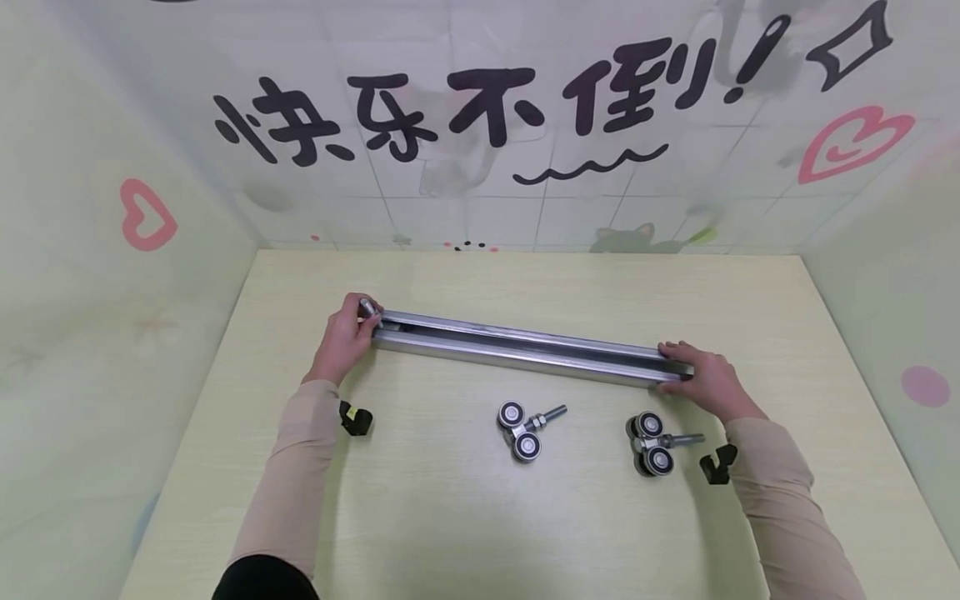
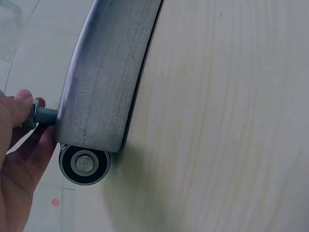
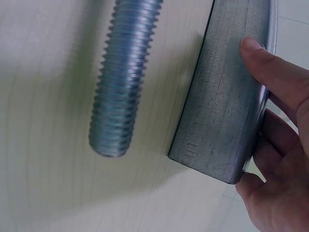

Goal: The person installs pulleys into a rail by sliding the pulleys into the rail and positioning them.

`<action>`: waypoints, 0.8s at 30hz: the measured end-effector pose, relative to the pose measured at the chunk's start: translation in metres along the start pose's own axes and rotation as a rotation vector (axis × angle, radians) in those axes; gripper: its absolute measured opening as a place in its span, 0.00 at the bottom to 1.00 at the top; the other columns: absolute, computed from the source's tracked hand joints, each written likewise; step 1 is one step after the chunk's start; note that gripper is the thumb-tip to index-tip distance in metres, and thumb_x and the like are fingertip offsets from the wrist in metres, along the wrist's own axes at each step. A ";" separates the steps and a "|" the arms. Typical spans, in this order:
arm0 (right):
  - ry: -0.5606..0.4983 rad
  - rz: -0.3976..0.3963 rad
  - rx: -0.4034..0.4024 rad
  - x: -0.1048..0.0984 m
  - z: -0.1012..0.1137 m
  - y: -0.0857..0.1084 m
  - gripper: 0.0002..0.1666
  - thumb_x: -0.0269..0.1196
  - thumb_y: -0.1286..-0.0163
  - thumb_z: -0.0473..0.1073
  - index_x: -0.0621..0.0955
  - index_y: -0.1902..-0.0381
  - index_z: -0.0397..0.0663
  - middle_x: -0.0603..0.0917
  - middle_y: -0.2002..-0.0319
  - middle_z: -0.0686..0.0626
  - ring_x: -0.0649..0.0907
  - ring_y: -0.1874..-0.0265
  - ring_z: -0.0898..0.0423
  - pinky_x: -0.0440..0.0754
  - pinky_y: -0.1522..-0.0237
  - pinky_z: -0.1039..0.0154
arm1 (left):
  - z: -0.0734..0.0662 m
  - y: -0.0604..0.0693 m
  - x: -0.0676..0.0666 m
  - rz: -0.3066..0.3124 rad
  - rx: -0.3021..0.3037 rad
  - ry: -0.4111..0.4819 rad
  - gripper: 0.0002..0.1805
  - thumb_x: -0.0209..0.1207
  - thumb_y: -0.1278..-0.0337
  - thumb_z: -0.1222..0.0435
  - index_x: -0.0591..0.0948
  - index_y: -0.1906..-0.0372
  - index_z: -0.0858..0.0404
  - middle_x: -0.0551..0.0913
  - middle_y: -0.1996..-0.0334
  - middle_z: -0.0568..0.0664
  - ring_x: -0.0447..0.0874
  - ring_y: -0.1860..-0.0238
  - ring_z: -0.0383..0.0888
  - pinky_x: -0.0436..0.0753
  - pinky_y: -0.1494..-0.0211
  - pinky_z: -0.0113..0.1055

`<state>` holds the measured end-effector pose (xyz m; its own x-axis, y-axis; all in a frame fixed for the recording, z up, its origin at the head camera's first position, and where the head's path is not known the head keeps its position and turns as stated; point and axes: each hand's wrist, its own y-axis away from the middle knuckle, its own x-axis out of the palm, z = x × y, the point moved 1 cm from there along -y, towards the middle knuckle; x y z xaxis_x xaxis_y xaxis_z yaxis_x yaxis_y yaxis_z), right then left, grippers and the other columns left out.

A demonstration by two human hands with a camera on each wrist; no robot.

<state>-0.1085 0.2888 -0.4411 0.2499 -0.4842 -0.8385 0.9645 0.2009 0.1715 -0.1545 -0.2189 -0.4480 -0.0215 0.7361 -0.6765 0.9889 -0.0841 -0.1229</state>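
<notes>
Head: a long silver steel channel rail (image 1: 517, 360) lies toward the far edge of the pale wooden bench (image 1: 450, 508). Left wrist: the left hand (image 2: 18, 169) pinches the threaded bolt (image 2: 46, 115) of a black-and-silver wheeled trolley (image 2: 84, 164), probably mid-insertion; a straight inward push seems next. Right wrist: the right hand (image 3: 288, 159) grips the rail's right end.

A small booth (image 1: 60, 333) encloses a pale tabletop (image 1: 450, 517), its walls (image 1: 465, 217) printed with pink hearts (image 1: 142, 240) and black lettering (image 1: 491, 79). Whether home or workshop is unclear.
</notes>
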 end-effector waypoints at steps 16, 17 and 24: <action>0.002 0.005 0.013 0.000 0.000 0.000 0.37 0.70 0.53 0.41 0.72 0.43 0.37 0.65 0.42 0.26 0.65 0.46 0.25 0.63 0.46 0.34 | -0.001 -0.002 0.002 0.016 0.019 -0.010 0.11 0.49 0.40 0.75 0.65 0.53 0.71 0.77 0.57 0.64 0.76 0.54 0.57 0.80 0.54 0.47; 0.002 0.007 0.015 0.000 0.001 0.000 0.37 0.70 0.52 0.41 0.72 0.43 0.37 0.65 0.42 0.26 0.65 0.46 0.25 0.63 0.46 0.34 | -0.001 -0.002 0.002 0.017 0.019 -0.013 0.11 0.49 0.40 0.75 0.66 0.53 0.71 0.77 0.58 0.64 0.76 0.54 0.57 0.80 0.54 0.47; 0.003 0.012 0.016 0.000 0.001 0.000 0.37 0.70 0.52 0.41 0.72 0.43 0.37 0.65 0.42 0.26 0.64 0.46 0.25 0.63 0.46 0.34 | -0.003 -0.003 0.003 0.016 0.028 -0.036 0.11 0.50 0.41 0.75 0.66 0.54 0.71 0.78 0.58 0.64 0.77 0.54 0.57 0.80 0.55 0.47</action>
<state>-0.1085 0.2877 -0.4404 0.2614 -0.4788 -0.8381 0.9627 0.1928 0.1901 -0.1567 -0.2143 -0.4469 -0.0114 0.7096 -0.7045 0.9845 -0.1152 -0.1320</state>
